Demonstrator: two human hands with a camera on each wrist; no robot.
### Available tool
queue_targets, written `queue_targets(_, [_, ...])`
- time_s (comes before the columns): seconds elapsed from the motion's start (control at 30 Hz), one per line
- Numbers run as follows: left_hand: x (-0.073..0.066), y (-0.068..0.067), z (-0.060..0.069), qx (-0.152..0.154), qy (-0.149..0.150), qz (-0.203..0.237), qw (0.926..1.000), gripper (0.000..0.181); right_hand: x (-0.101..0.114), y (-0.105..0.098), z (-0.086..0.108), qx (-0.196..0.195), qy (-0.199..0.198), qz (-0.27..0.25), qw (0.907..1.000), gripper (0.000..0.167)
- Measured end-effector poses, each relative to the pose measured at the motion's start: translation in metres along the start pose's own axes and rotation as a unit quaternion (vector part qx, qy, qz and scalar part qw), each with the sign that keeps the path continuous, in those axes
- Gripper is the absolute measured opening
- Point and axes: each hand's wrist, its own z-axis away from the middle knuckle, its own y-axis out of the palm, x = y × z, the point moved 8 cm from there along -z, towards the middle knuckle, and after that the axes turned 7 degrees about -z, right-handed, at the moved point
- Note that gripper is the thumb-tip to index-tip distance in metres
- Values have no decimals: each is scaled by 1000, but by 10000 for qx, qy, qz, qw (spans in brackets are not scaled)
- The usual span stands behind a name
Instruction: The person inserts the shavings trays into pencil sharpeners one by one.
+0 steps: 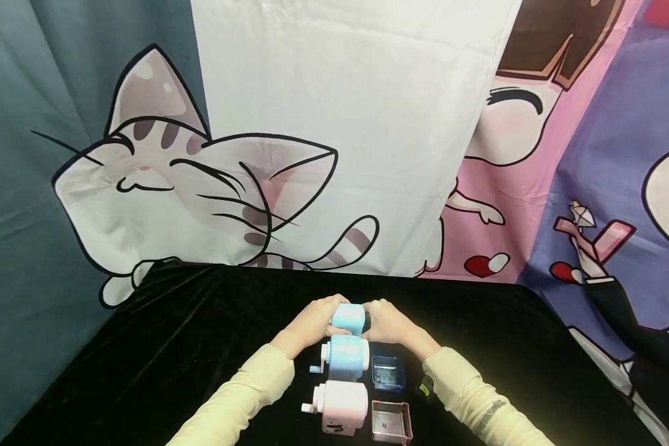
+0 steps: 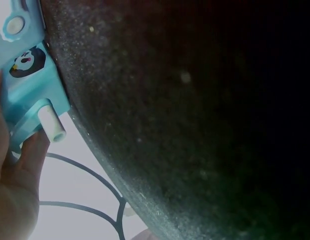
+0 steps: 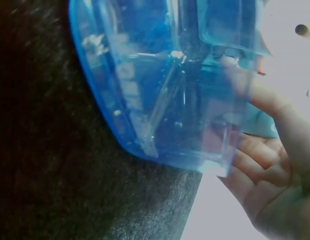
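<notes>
A teal crank sharpener (image 1: 348, 318) stands farthest back, held between both hands. My left hand (image 1: 314, 321) grips its left side; the left wrist view shows fingers of that hand (image 2: 17, 192) around the teal body (image 2: 37, 92), beside its crank. From the right, my right hand (image 1: 388, 322) curls thumb and fingers on it, by a dark part. In the right wrist view this hand (image 3: 275, 170) is partly seen through a clear blue tray (image 3: 150, 90). Directly in front stands a light blue sharpener (image 1: 347, 356), then a pink one (image 1: 344, 406), cranks to the left.
The clear blue tray (image 1: 388, 373) lies right of the light blue sharpener, and a pinkish clear tray (image 1: 391, 422) right of the pink one. Black cloth (image 1: 228, 322) covers the table. Behind it hangs a printed cloth (image 1: 368, 93) with a cartoon cat.
</notes>
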Motion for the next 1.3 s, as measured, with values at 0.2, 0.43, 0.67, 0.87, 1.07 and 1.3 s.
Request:
queue_targets(0.2, [0,0,-1,24,-22,4,10000,53,-4,1,0,-25,103,-106,9999,36])
queue_targets(0.43, [-1,-2,-4,32,58,138,9999,52,-3,0,3,-53,197,-244,9995,36])
queue_targets(0.67, [-3,-7,-3,40,25,391,9992,49,-5,4,8,-210,299,-429,9984,39])
queue_targets(0.87, [-4,-8,-3,-10,112,255,9996,50,-6,4,12,-318,430,-490,9974,44])
queue_targets(1.07, [-4,-11,0,-84,82,330,9994,56,-5,2,12,-340,358,-471,9977,46])
queue_targets(1.3, [-7,-25,0,-117,-105,508,9986,61,-5,-3,13,-399,138,-516,9978,46])
